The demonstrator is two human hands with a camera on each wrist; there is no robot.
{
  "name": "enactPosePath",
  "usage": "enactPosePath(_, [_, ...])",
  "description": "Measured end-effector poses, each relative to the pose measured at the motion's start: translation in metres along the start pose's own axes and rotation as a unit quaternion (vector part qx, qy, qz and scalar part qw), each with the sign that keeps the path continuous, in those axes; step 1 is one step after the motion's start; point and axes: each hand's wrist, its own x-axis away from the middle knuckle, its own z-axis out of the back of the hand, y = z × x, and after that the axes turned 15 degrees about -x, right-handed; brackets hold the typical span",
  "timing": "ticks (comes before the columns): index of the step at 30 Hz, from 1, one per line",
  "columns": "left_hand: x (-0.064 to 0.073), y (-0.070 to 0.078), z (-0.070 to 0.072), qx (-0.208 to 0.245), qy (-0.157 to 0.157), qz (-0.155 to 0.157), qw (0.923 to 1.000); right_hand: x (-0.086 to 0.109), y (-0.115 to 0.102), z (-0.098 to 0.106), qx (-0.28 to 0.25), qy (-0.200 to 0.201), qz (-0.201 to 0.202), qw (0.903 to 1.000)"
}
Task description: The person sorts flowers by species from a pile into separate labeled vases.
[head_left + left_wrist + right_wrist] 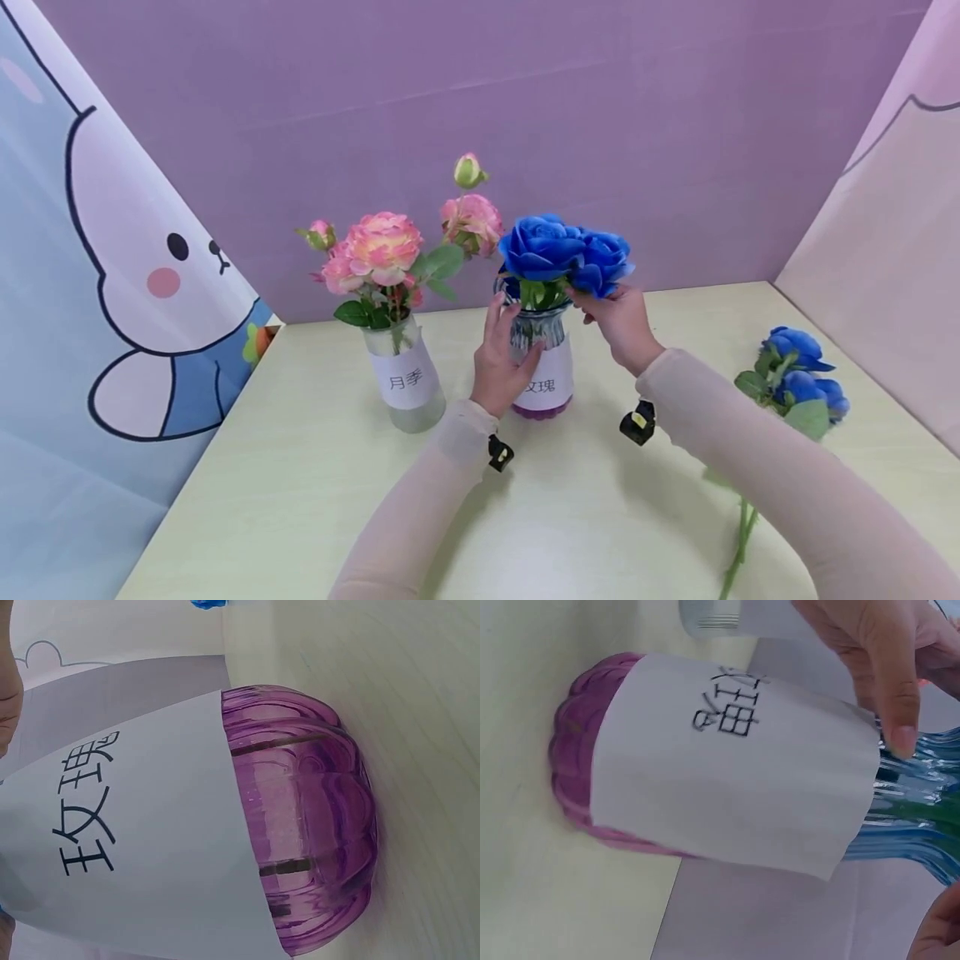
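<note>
A glass vase [543,335] with a bluish neck, a purple base [315,795] and a white paper label [735,765] stands upright on the table. Blue roses [542,247] rise from its mouth. My left hand [504,360] holds the vase around its neck, the thumb lying on the glass in the right wrist view. On the other side, my right hand [621,327] pinches a blue rose [602,260] just under its bloom, beside the vase rim. The stem ends inside the vase are mostly hidden by the label.
To the left, a frosted vase [405,371] with a paper label holds pink flowers [384,246]. More blue roses [802,367] lie on the table at the right, partly behind my right forearm. A purple backdrop [570,108] closes off the rear.
</note>
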Motion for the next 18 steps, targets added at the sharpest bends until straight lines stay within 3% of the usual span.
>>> enactPosePath(3, [0.000, -0.001, -0.001, -0.001, 0.008, -0.007, 0.9999, 0.003, -0.002, 0.007, 0.013, -0.011, -0.009, 0.9998])
enactPosePath(7, [-0.001, -0.002, -0.001, -0.007, 0.017, -0.013, 0.9997, 0.007, -0.014, 0.032, 0.077, -0.059, -0.065, 0.9932])
enactPosePath(9, [-0.001, -0.002, -0.002, -0.008, 0.019, -0.014, 0.9997, 0.009, -0.022, 0.054, 0.125, -0.102, -0.101, 0.9818])
enactPosePath(13, [0.000, -0.002, -0.002, -0.011, 0.021, -0.016, 0.9996, 0.015, -0.037, 0.109, 0.211, -0.174, -0.172, 0.9462])
enactPosePath(18, [0.001, -0.002, -0.002, -0.017, 0.021, -0.019, 0.9994, 0.023, -0.045, 0.179, 0.252, -0.165, -0.241, 0.9225])
